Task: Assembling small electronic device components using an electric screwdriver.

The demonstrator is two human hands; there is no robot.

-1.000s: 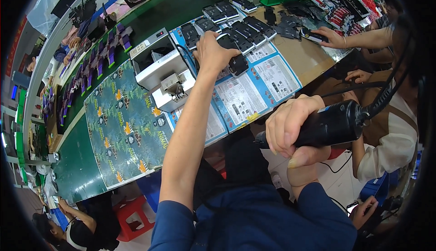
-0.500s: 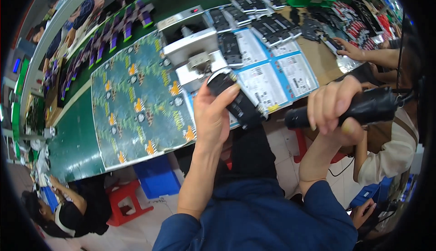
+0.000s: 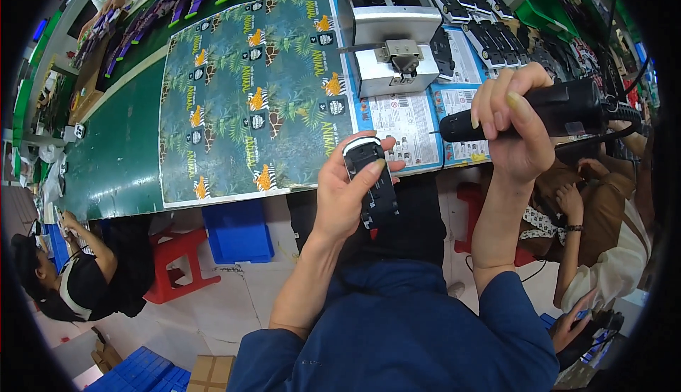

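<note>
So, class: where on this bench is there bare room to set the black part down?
Bare green mat lies left of the jungle-print sheet, itself flat and unloaded. The grey machine and rows of black parts crowd the right. The left hand holds the black part.

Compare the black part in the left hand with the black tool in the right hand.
The part is flat and roughly oblong, with a white rim at its top end; the tool is a thick round barrel, black all over. The part has no cord; the tool trails a cable from its far end. The left hand holds the part nearly upright, while the right hand holds the tool level, tip toward the part. Both are black and held above the table edge.
</note>
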